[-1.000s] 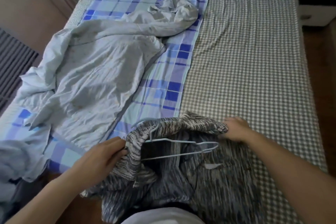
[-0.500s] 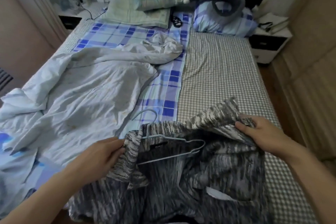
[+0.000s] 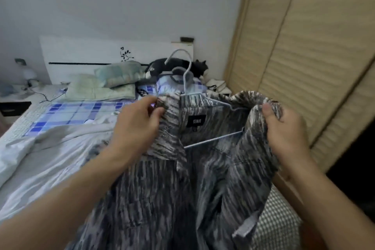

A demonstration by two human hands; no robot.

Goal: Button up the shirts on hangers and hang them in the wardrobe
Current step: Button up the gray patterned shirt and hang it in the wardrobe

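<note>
A grey-and-black streaked shirt [image 3: 205, 184] hangs open in front of me on a pale blue wire hanger [image 3: 187, 75], lifted above the bed. A black label shows inside its collar. My left hand [image 3: 136, 126] pinches the left collar and shoulder of the shirt. My right hand [image 3: 286, 130] grips the bunched right shoulder. The hanger's hook sticks up between my hands. A light grey shirt [image 3: 52, 158] lies spread flat on the bed at the left.
The beige slatted wardrobe doors [image 3: 316, 50] fill the right side, with a dark opening low on the right. The bed [image 3: 67, 109] has blue check and small grey check sheets, pillows and a dark cat [image 3: 182, 66] at the headboard. A nightstand [image 3: 14, 101] stands far left.
Both hands have lifted the streaked shirt and hanger off the bed to chest height. My view has swung up and right toward the wardrobe.
</note>
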